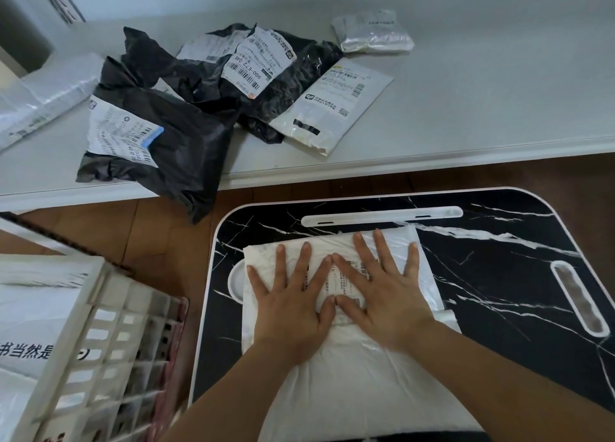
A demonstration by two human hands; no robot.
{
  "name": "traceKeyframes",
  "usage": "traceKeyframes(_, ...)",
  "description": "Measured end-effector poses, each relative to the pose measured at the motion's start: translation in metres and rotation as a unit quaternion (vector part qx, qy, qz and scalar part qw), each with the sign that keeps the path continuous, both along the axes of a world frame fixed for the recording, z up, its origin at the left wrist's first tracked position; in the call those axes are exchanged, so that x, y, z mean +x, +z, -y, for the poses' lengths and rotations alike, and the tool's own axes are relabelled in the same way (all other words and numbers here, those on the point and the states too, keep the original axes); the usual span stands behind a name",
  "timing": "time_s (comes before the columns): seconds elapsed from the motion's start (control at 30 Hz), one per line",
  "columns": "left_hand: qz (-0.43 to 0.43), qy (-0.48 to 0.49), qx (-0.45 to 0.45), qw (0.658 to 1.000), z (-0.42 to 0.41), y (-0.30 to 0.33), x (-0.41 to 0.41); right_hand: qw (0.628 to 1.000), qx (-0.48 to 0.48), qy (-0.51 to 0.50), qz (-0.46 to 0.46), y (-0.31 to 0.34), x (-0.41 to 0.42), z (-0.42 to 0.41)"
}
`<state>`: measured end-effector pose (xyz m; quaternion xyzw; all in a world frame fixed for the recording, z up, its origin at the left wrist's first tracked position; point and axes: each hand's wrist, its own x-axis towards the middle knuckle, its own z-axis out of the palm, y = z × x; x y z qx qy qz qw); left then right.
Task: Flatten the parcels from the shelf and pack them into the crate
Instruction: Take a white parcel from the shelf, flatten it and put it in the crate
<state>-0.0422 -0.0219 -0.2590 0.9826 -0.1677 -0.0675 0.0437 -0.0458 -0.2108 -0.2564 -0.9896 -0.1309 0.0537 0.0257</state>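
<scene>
A white soft parcel [349,375] lies on the black marble-patterned lap table [499,275]. My left hand [293,302] and my right hand [382,292] press flat on its far half, fingers spread, thumbs touching over the shipping label. On the white shelf [466,109] behind lie black parcels with labels [159,142] [233,65], a flat white mailer [332,109], a small silvery parcel [372,32] and a clear-wrapped one [43,99] at the far left. The white slatted crate [96,342] stands at the lower left with a white printed parcel [30,335] inside.
Wooden floor [149,235] shows between the shelf, the crate and the lap table. The lap table has a white slot [382,215] along its far edge and a handle cut-out [577,297] at the right. One black parcel overhangs the shelf's front edge.
</scene>
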Motion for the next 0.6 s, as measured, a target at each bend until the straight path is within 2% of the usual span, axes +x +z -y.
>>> traceKeyframes(0.23,-0.008,0.005,-0.007,1.000,-0.002,0.003,0.000,0.999,0.040,0.017,-0.028,0.006,-0.005,0.006)
traceKeyframes(0.3,-0.019,0.032,-0.026,0.999,-0.005,0.007,-0.004,0.998,0.055,0.022,-0.033,0.010,-0.019,0.017)
traceKeyframes(0.37,0.005,0.087,-0.047,0.995,-0.007,0.011,-0.010,0.998,0.049,0.007,-0.045,0.015,-0.036,0.034)
traceKeyframes(0.43,0.024,0.150,-0.043,0.987,-0.011,0.015,-0.016,0.991,0.045,-0.064,-0.105,0.026,-0.051,0.047)
traceKeyframes(0.53,0.001,0.252,-0.087,0.964,-0.009,0.028,-0.024,0.970,0.100,-0.211,-0.069,0.048,-0.057,0.042)
traceKeyframes(0.6,0.012,0.321,-0.145,0.936,-0.009,0.049,-0.031,0.931,0.163,-0.317,-0.075,0.062,-0.053,0.034)
